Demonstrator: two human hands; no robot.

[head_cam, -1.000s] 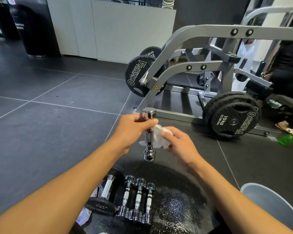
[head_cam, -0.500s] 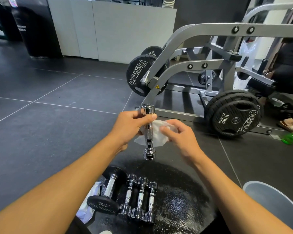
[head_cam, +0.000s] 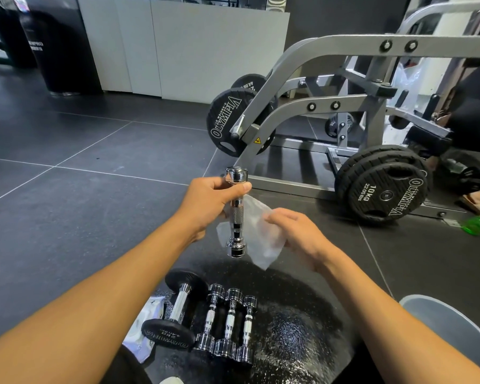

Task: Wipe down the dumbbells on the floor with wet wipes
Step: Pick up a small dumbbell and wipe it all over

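My left hand (head_cam: 209,202) grips a small chrome dumbbell (head_cam: 236,214) just under its top head and holds it upright above the floor. A white wet wipe (head_cam: 261,236) hangs behind and to the right of the handle, held by my right hand (head_cam: 297,234). Below, three more chrome dumbbells (head_cam: 227,325) lie side by side on a round black mat (head_cam: 302,328). To their left lies a bigger dumbbell with black heads (head_cam: 175,311). A white wipes packet (head_cam: 147,325) sticks out from under that one.
A grey weight machine (head_cam: 330,106) with black plates (head_cam: 383,187) stands close ahead on the right. A grey bucket rim (head_cam: 449,328) is at the lower right. A green object (head_cam: 475,225) and wrappers lie by the machine. Dark floor tiles (head_cam: 81,189) stretch to the left.
The wipe has opened out and hangs lower behind the handle. My right hand has shifted slightly right and down along the dumbbell; the left grip stays the same.
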